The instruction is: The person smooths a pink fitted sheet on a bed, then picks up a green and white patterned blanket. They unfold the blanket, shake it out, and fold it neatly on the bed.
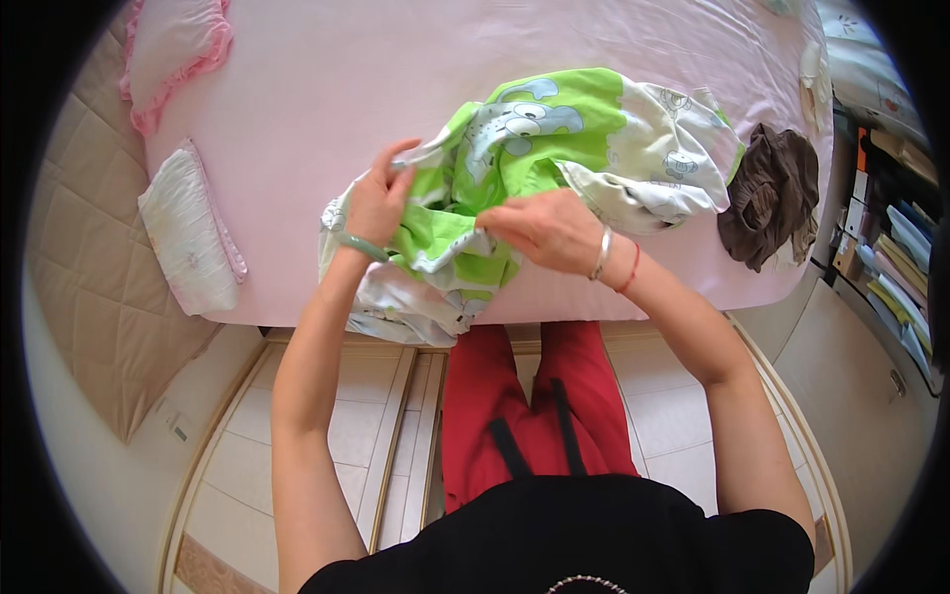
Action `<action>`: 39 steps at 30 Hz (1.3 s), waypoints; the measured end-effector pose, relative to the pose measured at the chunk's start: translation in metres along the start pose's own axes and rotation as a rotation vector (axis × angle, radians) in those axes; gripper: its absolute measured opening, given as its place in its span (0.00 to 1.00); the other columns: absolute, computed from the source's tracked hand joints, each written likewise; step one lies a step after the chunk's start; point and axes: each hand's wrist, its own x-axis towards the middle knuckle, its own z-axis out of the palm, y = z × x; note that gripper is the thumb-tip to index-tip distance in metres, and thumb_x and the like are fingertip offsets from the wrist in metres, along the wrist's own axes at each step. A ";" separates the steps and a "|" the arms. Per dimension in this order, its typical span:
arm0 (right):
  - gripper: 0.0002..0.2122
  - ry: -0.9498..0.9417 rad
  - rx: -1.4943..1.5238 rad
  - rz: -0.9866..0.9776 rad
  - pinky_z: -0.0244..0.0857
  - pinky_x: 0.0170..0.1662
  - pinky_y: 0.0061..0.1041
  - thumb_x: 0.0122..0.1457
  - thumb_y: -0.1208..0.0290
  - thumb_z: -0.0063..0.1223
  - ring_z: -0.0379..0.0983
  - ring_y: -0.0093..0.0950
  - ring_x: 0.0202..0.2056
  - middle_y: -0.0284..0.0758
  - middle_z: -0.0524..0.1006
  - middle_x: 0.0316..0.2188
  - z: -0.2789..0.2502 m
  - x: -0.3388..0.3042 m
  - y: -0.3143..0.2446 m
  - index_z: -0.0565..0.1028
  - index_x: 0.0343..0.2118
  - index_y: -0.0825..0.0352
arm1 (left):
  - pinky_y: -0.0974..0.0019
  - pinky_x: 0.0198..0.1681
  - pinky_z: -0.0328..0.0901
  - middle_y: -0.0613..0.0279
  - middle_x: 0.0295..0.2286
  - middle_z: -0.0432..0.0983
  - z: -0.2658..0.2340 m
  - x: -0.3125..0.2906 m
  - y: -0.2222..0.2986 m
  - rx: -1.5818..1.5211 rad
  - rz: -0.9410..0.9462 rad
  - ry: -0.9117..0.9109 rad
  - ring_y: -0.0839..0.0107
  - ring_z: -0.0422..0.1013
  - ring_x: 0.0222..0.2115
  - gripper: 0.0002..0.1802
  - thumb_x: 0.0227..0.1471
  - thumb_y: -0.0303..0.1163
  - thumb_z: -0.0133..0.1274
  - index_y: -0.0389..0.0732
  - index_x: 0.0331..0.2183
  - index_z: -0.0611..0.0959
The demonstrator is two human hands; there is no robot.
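Note:
A crumpled green and white cloth (584, 124) with a cartoon animal print lies at the bed's near edge, part of it hanging over. My left hand (379, 206), a green bangle at its wrist, grips the cloth's left side by an edge, its thumb and forefinger partly curled. With fingertips pinched together, my right hand (547, 230) holds a fold near the cloth's middle; a silver bangle and a red string circle that wrist. Between the two hands the green fabric sags into loose folds. What kind of bedding or garment it is, I cannot tell.
The bed has a pink sheet (317, 109). At its left lie a frilled pink pillow (178, 49) and a folded white quilted cloth (190, 233). A dark brown garment (772, 193) sits at the right. Beyond stands a shelf of books and papers (896, 262).

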 end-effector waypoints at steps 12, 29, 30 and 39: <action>0.11 0.060 -0.711 0.206 0.64 0.47 0.39 0.53 0.70 0.55 0.75 0.32 0.41 0.31 0.79 0.34 -0.008 0.017 0.109 0.76 0.41 0.56 | 0.64 0.26 0.65 0.57 0.21 0.77 0.002 -0.049 -0.005 0.268 0.004 -0.035 0.69 0.71 0.20 0.16 0.56 0.27 0.48 0.53 0.43 0.84; 0.15 0.319 0.007 0.579 0.70 0.38 0.30 0.56 0.69 0.56 0.75 0.32 0.31 0.36 0.77 0.42 -0.028 -0.099 0.120 0.75 0.47 0.63 | 0.55 0.48 0.66 0.57 0.42 0.79 -0.066 -0.049 -0.113 0.917 -0.002 0.325 0.57 0.74 0.43 0.15 0.56 0.33 0.53 0.48 0.46 0.81; 0.18 0.406 -0.105 0.579 0.71 0.38 0.31 0.56 0.70 0.55 0.76 0.32 0.32 0.36 0.76 0.47 -0.039 -0.097 0.127 0.73 0.51 0.63 | 0.56 0.50 0.65 0.58 0.43 0.78 -0.055 -0.044 -0.101 0.980 0.196 0.355 0.58 0.73 0.45 0.15 0.55 0.32 0.53 0.47 0.46 0.81; 0.17 0.074 -0.400 0.504 0.69 0.40 0.38 0.54 0.79 0.48 0.75 0.41 0.39 0.36 0.75 0.38 -0.058 -0.078 0.173 0.73 0.47 0.57 | 0.58 0.49 0.65 0.59 0.41 0.79 0.113 0.081 0.011 1.016 0.197 -0.315 0.58 0.73 0.45 0.13 0.51 0.39 0.56 0.53 0.41 0.82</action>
